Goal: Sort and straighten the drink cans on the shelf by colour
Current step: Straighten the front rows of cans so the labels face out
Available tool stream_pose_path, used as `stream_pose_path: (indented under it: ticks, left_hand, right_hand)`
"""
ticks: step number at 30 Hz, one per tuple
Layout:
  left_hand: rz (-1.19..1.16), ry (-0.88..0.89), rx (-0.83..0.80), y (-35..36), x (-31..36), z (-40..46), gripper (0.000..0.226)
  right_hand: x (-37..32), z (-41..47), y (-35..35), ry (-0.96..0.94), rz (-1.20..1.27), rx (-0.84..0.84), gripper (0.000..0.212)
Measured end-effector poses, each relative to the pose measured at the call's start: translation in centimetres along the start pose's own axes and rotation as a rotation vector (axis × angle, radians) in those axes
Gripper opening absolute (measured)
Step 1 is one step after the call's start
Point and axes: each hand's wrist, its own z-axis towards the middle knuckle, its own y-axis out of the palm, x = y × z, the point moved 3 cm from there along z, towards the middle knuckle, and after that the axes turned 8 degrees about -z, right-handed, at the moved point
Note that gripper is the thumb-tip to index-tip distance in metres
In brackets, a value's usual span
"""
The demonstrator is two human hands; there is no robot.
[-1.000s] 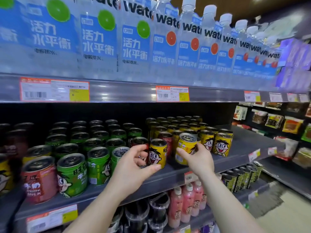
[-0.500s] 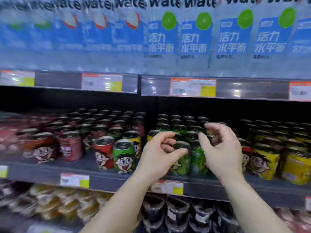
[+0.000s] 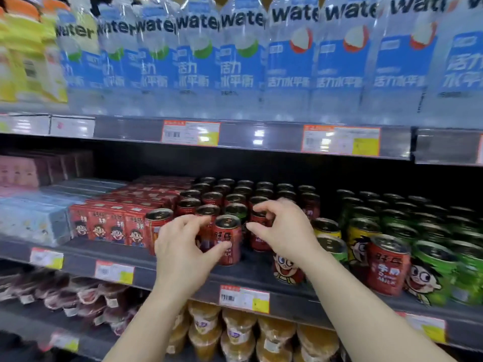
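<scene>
Hands first: your left hand (image 3: 183,246) curls round the front red can (image 3: 228,240), thumb against its lower side, fingers behind it. Your right hand (image 3: 285,231) pinches the rim of a second red can (image 3: 258,231) just behind and to the right. Both cans stand upright on the grey shelf (image 3: 183,275), among more red cans. Red cartons (image 3: 109,223) sit to their left; yellow cans (image 3: 326,228) and green cans (image 3: 431,270) stand to the right, one stray red can (image 3: 388,265) among them.
</scene>
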Motion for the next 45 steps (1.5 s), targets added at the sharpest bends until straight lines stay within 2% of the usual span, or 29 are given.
stream_pose_path:
  ticks: [5, 9, 13, 17, 21, 23, 27, 31, 33, 35, 38, 40, 41, 43, 45]
  left_hand:
    - [0.164, 0.134, -0.12, 1.2, -2.6, 1.5, 0.069]
    - [0.254, 0.259, -0.205, 2.5, -3.7, 2.2, 0.067]
    - [0.186, 0.288, -0.155, 2.0, -5.6, 3.1, 0.058]
    - [0.078, 0.315, -0.169, 1.8, -6.7, 3.7, 0.056]
    - [0.04, 0.28, -0.164, 1.9, -6.7, 3.6, 0.063]
    - [0.038, 0.273, -0.167, 1.9, -6.7, 3.5, 0.062]
    - [-0.025, 0.248, -0.177, 1.9, -6.8, 3.6, 0.063]
    - [-0.059, 0.215, -0.167, 1.3, -5.9, 3.4, 0.082]
    - [-0.075, 0.206, -0.155, 1.1, -4.6, 2.9, 0.094]
    - [-0.144, 0.217, -0.162, 1.0, -2.6, 2.2, 0.092]
    - [-0.304, 0.252, -0.22, 1.5, -0.6, 0.7, 0.057]
    - [-0.499, 0.122, -0.263, 2.1, -1.0, 0.2, 0.062]
    - [-0.563, 0.058, -0.276, 2.5, -1.5, 0.1, 0.07]
    - [-0.609, 0.002, -0.297, 3.2, -2.0, 0.2, 0.08]
    - [-0.607, -0.021, -0.321, 3.3, -1.6, 0.6, 0.084]
  right_hand:
    - [-0.5, 4.9, 3.2, 0.1, -0.239, -0.202, 0.061]
    - [-0.7, 7.9, 3.9, 0.158, -0.326, -0.322, 0.064]
    - [-0.6, 9.3, 4.3, 0.139, -0.363, -0.357, 0.056]
    - [-1.0, 9.5, 5.2, 0.173, -0.462, -0.508, 0.079]
    - [-1.8, 9.8, 6.4, 0.188, -0.527, -0.543, 0.07]
    - [-1.5, 9.7, 6.5, 0.207, -0.462, -0.504, 0.064]
    - [-1.6, 8.1, 4.9, 0.255, -0.21, -0.279, 0.067]
    - [-3.2, 3.8, 1.3, 0.185, -0.074, 0.023, 0.068]
    - [-4.2, 0.9, -0.3, 0.147, -0.008, 0.109, 0.069]
    - [-5.7, -2.2, -1.0, 0.095, 0.062, 0.114, 0.067]
    - [-6.7, -5.6, -1.5, 0.004, 0.128, -0.078, 0.071]
    - [-4.8, -5.7, -2.9, 0.078, 0.275, -0.183, 0.072]
    - [-3.1, -5.2, -3.9, 0.134, 0.298, -0.141, 0.064]
    - [1.2, -3.5, -5.7, 0.266, 0.137, 0.028, 0.046]
    - [5.3, -1.6, -6.6, 0.409, -0.12, 0.029, 0.042]
